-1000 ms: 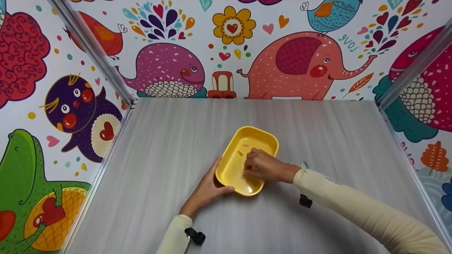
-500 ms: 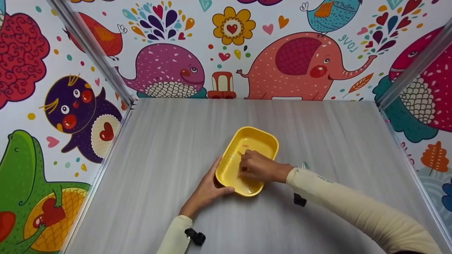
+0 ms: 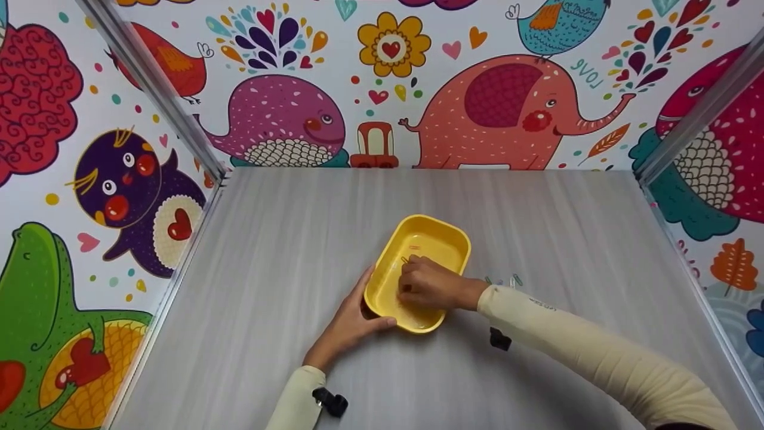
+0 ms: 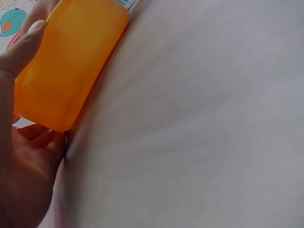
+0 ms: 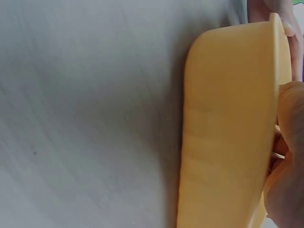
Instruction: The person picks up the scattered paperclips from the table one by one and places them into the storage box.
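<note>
A yellow plastic tray [image 3: 444,239] sits at an angle on the table. The person's left hand [image 3: 346,325] grips its near left corner, thumb over the rim and fingers along the outer side. Inside the tray is the right hand [image 3: 431,283], with curled fingers down near the floor; its fingertips are hidden, so anything between them cannot be seen. A pinkish paper clip [image 3: 414,247] lies in the tray beyond this hand. A yellowish paper clip [image 3: 404,260] shows just at its knuckles. The right wrist view has mainly the tray's outer wall [image 5: 228,118].
Several paper clips [image 3: 517,279] lie on the grey wood-grain table [image 3: 286,239] right of the tray, partly behind the right forearm. Patterned walls with cartoon animals and metal corner strips [image 3: 686,113] enclose the table at the back and sides.
The right hand has shifted a little left inside the tray, partly covering the yellowish paper clip. More clips on the table now show behind its wrist. The left hand and tray stay put.
</note>
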Tool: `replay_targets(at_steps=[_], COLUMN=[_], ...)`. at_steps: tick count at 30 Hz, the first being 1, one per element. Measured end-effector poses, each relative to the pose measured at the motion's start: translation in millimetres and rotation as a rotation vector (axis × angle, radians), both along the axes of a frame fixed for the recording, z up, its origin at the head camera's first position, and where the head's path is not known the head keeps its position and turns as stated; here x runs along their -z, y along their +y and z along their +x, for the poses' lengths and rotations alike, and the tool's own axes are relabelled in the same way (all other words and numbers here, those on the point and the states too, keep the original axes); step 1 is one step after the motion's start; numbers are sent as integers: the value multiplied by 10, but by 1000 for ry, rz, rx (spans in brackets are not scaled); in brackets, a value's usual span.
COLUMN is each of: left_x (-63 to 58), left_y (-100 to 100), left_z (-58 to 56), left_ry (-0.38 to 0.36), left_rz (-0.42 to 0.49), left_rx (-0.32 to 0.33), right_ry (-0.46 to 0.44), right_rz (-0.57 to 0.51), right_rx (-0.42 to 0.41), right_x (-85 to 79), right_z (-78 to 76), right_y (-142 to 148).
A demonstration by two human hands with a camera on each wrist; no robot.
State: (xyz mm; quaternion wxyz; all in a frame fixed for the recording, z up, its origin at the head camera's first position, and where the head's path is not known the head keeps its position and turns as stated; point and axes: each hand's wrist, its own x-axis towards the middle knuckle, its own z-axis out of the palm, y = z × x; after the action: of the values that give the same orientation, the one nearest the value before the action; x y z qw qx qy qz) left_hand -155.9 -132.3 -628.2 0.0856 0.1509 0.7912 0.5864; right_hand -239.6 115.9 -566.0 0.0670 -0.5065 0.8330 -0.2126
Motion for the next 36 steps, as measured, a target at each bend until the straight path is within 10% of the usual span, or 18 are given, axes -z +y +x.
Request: replay_targets(at_steps=[36], left_x=[4], left_y=[14], left_z=[-2], left_ry=[-2], left_rz=[6], left_rx=[-15], right_ry=[-123], right_rz=[-201], right_rx=[307], right_x=[-217], right_z=[46], right_y=[954])
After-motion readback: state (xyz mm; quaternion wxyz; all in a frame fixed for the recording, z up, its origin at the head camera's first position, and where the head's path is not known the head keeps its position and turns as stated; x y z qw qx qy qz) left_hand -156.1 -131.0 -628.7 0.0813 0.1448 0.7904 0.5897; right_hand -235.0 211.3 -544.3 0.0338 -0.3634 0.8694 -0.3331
